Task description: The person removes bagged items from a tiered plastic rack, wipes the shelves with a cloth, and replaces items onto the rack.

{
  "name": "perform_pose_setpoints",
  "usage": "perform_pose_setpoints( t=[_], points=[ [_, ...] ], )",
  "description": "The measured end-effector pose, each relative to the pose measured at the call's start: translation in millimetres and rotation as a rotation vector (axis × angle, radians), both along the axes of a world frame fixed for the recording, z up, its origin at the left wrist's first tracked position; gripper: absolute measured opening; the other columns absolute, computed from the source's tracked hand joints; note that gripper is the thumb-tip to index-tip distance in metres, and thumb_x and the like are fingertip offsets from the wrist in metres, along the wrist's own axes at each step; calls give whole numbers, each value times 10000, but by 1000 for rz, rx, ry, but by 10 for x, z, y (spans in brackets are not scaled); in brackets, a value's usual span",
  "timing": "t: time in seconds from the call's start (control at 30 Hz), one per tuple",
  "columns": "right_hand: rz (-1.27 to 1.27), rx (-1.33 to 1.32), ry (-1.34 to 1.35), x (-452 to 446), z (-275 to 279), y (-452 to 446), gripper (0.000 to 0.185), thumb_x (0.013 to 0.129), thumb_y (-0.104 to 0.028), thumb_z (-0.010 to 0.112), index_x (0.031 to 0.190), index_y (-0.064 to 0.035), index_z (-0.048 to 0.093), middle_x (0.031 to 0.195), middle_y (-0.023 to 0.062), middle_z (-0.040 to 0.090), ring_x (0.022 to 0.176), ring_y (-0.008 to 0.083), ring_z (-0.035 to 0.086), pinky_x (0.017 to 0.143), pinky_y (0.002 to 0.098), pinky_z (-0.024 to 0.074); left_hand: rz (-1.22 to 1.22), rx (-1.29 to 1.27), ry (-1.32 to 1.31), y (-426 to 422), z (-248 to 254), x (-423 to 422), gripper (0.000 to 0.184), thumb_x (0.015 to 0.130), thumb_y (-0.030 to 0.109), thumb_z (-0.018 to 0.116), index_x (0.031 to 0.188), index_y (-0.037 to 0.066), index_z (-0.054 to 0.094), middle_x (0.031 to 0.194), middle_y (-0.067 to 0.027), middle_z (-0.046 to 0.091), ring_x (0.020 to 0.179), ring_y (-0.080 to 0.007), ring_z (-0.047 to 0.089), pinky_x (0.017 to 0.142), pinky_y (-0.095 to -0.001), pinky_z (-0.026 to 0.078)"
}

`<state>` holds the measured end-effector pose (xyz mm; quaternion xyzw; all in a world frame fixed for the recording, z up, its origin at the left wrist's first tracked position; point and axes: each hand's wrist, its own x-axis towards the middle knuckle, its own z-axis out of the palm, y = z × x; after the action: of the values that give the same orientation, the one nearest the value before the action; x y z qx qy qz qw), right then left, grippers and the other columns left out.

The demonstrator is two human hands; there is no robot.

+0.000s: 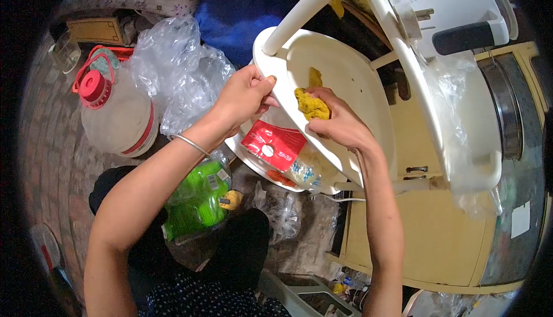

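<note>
My left hand pinches the front rim of a white plastic rack shelf, thumb on top. In my right hand is a bunched yellow cloth, pressed close to the inside of that same rim. A loose end of the cloth lies further up on the shelf's surface. Small dark specks dot the shelf. On the tier below sits a red printed packet, partly covered by the upper rim, beside a clear plastic bag with blue print.
To the left stand a large plastic jug with a red cap and crumpled clear plastic. A green packet lies near my knees. At right are a white appliance with a plug and a yellow cabinet.
</note>
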<state>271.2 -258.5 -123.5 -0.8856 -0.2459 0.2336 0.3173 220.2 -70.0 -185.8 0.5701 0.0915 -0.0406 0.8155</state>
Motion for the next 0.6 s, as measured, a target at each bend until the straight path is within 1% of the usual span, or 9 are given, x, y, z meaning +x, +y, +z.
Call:
perform_pose_setpoints(
  t=[0.07,0.13,0.2,0.23,0.3,0.43,0.53,0.6],
  points=[
    [4,5,10,-5,32,-12,601,603,-126,616,1148,34,422,1122,101,442,958,176,481,835,251,394,-8,5,6,-1,24,2,188,885,221,466,991,67,476,818,-9,579,721,-85,582,645,-255,484],
    [11,12,22,-2,9,-15,598,598,-122,613,1144,35,425,1125,100,442,961,177,480,846,251,387,1,11,-7,-9,32,-11,182,887,219,463,985,67,477,817,-7,582,708,-80,581,629,-246,478],
    [44,5,-76,28,-53,-27,593,594,-107,603,1143,33,427,1118,101,445,965,167,473,838,242,392,-2,15,-6,-11,10,3,180,887,219,462,984,67,478,813,-6,583,702,-78,580,622,-242,474],
    [45,4,-75,17,-33,-14,593,594,-107,603,1143,33,427,1118,101,445,965,167,473,838,242,392,-8,20,-7,-9,1,9,179,888,219,462,982,67,478,808,-5,584,695,-76,579,614,-238,469],
    [20,1,-38,-18,27,16,556,597,-166,633,1083,38,454,1074,143,463,995,226,473,894,279,362,-11,8,-17,-6,-21,12,176,888,220,461,979,70,480,803,-5,585,691,-74,578,609,-234,466],
    [19,34,-1,23,-4,-12,564,597,-181,638,1083,41,457,1067,144,471,992,224,478,888,283,367,-16,21,-27,3,6,2,168,888,220,461,970,76,485,805,-6,586,687,-74,577,609,-234,464],
    [-12,24,-14,31,-41,8,558,596,-181,632,1079,43,465,1076,145,472,1009,219,473,888,280,363,-4,14,-26,-2,-7,9,165,888,215,462,972,75,488,806,-5,584,692,-74,576,609,-238,467],
    [-94,28,-32,3,-43,54,551,593,-183,630,1074,37,474,1068,151,487,1005,223,483,879,279,369,-2,19,-33,-4,-22,17,168,888,214,462,976,73,488,807,-5,583,696,-75,576,607,-238,469]
  ],
)
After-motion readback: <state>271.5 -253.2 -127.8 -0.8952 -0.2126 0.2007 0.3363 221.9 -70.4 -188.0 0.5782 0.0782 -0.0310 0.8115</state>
